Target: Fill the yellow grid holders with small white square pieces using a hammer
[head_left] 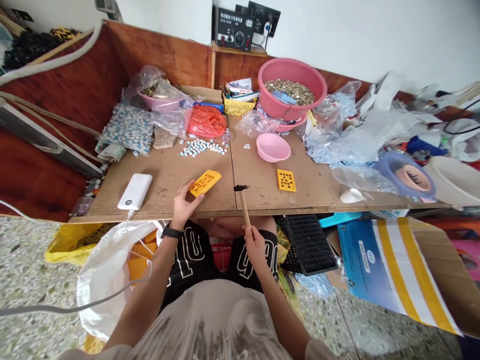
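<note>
Small hammer (244, 207) hovering over the front of the tabletop (168, 175), folks, and the right hand (255, 245) is gripping it by the wooden handle, its fingers (252, 240) pressed together around the shaft! The dark hammerhead (241, 188) is sitting right by the seam between the boards, though I cannot tell whether it is touching the wood. Just to its left, at about eleven o'clock, the left hand (183, 210) is holding an orange perforated plate (205, 182) up off the tabletop, pinching it between thumb and fingers. A matching orange plate (286, 180) is lying at one o'clock, and a white power bank (135, 192) is resting at ten, with its cable trailing down past the left forearm. Small white-and-blue pieces (202, 146) are scattered farther out, below a pink basin (290, 87) of small metal parts. The danger here is the gap between the hands: a swing pulled off line could catch the left fingers. An unbraced plate could also tip or slip, and that trailing cable could snag the left arm and drag the power bank.
</note>
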Motion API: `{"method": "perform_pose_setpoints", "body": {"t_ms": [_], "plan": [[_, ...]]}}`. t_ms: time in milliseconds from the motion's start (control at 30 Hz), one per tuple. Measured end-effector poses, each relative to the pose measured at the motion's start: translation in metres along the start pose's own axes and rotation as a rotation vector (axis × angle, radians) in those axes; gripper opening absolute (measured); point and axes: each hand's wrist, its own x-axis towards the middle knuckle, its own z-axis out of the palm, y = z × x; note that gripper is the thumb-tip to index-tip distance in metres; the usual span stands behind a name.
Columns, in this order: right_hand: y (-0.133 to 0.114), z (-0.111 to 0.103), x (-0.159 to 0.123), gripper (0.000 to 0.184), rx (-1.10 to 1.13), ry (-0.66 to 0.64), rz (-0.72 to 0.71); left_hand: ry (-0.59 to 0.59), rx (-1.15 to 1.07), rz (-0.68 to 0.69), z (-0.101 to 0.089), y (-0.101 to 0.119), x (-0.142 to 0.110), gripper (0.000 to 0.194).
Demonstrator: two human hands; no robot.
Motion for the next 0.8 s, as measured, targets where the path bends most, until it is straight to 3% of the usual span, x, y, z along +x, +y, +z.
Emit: {"method": "perform_pose_setpoints", "body": {"t_ms": [100,200,400,633,800], "plan": [[0.003,0.000,-0.004,0.077,-0.027,-0.004,0.016,0.047,-0.096,-0.051,0.001,-0.002,-0.002,0.062],[-0.004,-0.005,-0.004,0.075,-0.064,-0.019,-0.001,0.112,-0.023,-0.082,0.002,-0.005,-0.008,0.055],[-0.049,-0.018,0.000,0.062,-0.078,-0.121,-0.098,0.198,0.254,-0.078,0.005,-0.008,-0.014,0.060],[-0.120,-0.033,-0.004,0.054,0.028,-0.100,-0.245,0.076,0.227,0.087,0.010,0.001,-0.018,0.036],[-0.121,-0.032,0.004,0.051,-0.061,-0.128,-0.270,0.023,0.243,0.103,0.009,0.000,-0.022,0.032]]}}
